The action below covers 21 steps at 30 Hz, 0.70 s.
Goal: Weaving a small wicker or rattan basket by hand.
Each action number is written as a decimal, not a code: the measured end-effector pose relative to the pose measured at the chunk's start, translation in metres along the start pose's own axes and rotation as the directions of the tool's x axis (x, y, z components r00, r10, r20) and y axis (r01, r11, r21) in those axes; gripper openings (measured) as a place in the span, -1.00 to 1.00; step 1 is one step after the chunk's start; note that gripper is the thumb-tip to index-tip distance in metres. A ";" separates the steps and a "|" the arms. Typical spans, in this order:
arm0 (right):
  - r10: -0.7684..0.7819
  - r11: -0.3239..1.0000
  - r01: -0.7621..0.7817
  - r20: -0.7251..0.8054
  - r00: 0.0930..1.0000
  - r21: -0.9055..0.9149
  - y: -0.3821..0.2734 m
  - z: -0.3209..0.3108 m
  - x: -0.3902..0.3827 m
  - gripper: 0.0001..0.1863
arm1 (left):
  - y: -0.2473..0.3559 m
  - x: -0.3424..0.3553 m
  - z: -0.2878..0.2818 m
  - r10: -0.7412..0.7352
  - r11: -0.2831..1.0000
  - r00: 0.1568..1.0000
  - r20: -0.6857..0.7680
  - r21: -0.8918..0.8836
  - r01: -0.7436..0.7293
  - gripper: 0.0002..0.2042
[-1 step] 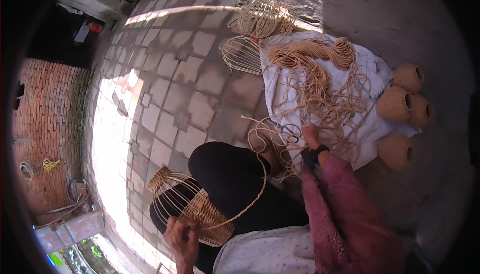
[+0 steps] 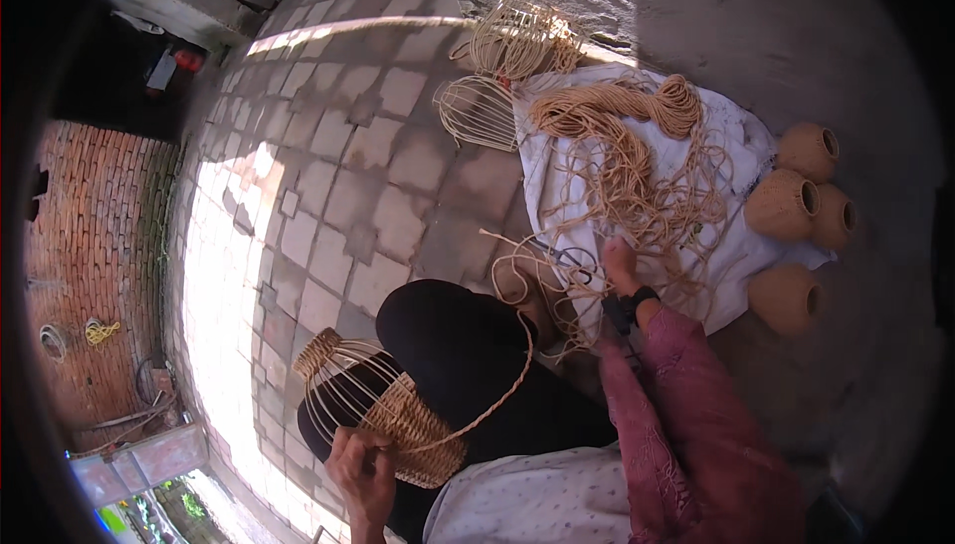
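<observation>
A partly woven basket [image 2: 423, 430] lies tilted across my lap, its pale ribs bare between a woven neck and a woven body. My left hand [image 2: 360, 462] is closed on its near side, fingers bent. From beside those fingers a twisted tan cord [image 2: 502, 400] loops over my dark-clothed knee toward the white cloth. My right hand [image 2: 621, 264] reaches out over the cloth's near edge, fingers curled; what they hold, if anything, is hidden. Just left of it are scissors [image 2: 575, 264] among loose cord ends. A black band circles the right wrist.
A white cloth [image 2: 741, 136] carries a tangled heap of tan cord [image 2: 627, 161]. Several round tan pots [image 2: 784, 206] stand along its right side. Two rib frames [image 2: 477, 111] [image 2: 509, 39] rest at its far left corner. Paving stones [image 2: 363, 201] spread leftward to a brick wall [image 2: 104, 246].
</observation>
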State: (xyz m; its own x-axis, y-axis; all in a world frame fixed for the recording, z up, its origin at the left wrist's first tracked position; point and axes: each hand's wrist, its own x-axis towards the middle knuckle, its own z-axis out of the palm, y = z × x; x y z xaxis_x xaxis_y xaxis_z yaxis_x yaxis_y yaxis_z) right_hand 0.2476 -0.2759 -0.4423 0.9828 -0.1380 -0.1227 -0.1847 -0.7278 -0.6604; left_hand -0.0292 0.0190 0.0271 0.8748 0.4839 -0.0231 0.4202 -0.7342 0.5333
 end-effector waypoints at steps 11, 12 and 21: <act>-0.476 0.742 0.394 0.012 0.879 0.542 -0.237 -0.341 0.050 -0.83 | 0.007 0.011 0.008 0.246 0.968 0.967 0.066 0.026 -0.248 -0.84; -0.553 0.668 0.483 -0.057 0.831 0.566 -0.255 -0.372 0.048 -0.83 | 0.006 0.013 0.006 0.260 0.964 0.961 0.093 0.041 -0.265 -0.84; -0.793 0.566 0.565 0.210 0.572 0.600 -0.398 -0.444 -0.039 -0.83 | 0.045 0.021 -0.064 0.324 0.936 0.936 -0.139 -0.099 -0.339 -0.75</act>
State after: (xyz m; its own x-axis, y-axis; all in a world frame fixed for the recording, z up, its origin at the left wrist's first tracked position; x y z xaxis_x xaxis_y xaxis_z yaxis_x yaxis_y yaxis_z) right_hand 0.2820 -0.2795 0.1542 0.7087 0.6392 0.2985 0.4523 -0.0871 -0.8876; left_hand -0.0074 0.0264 0.1048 0.9211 0.2814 0.2690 0.0730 -0.8036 0.5907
